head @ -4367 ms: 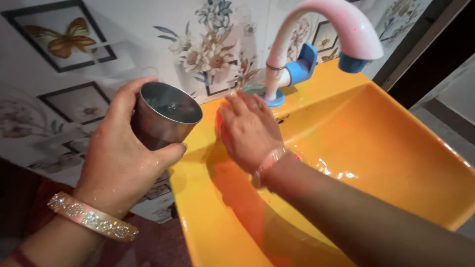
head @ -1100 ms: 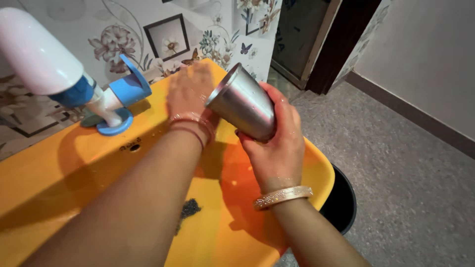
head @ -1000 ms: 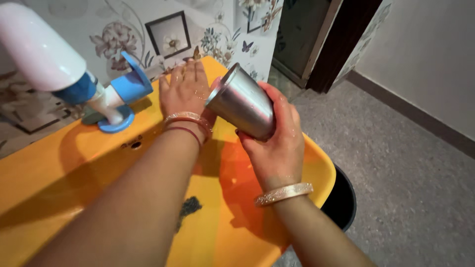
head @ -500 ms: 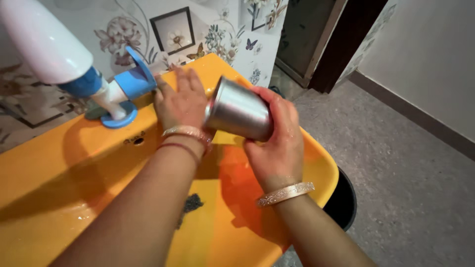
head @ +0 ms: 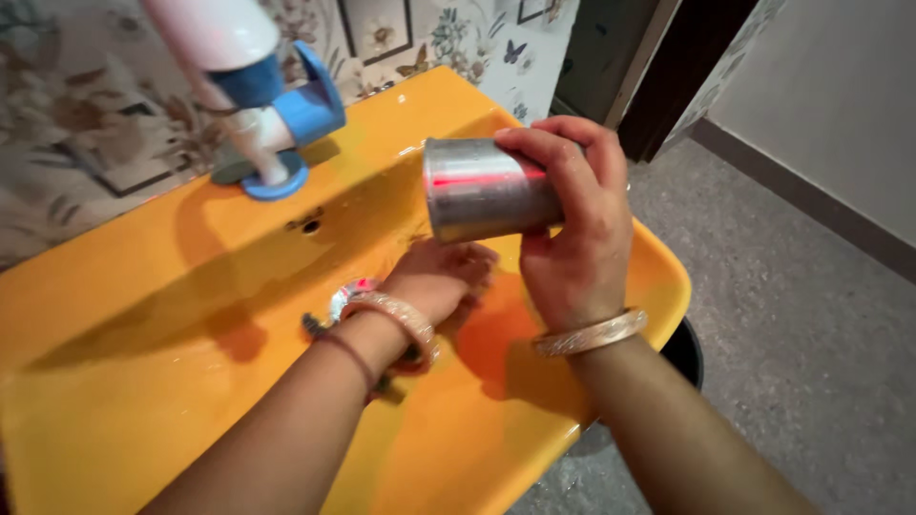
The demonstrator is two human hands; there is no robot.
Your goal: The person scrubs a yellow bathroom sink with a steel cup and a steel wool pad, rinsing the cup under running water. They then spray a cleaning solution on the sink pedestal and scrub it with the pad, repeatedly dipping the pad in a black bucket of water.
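Left hand [head: 441, 272] lower, off cup [head: 487, 200].

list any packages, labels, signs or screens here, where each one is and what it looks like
No packages, labels, signs or screens are in view.
Nearest to a picture: the wall tiles behind the orange sink, printed with framed flowers and butterflies in browns and greens.
The steel tumbler in the right hand is plain metal, no label showing.

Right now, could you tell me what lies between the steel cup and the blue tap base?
In the head view, only bare wet yellow sink lies between the steel cup and the blue tap base; nothing stands there.
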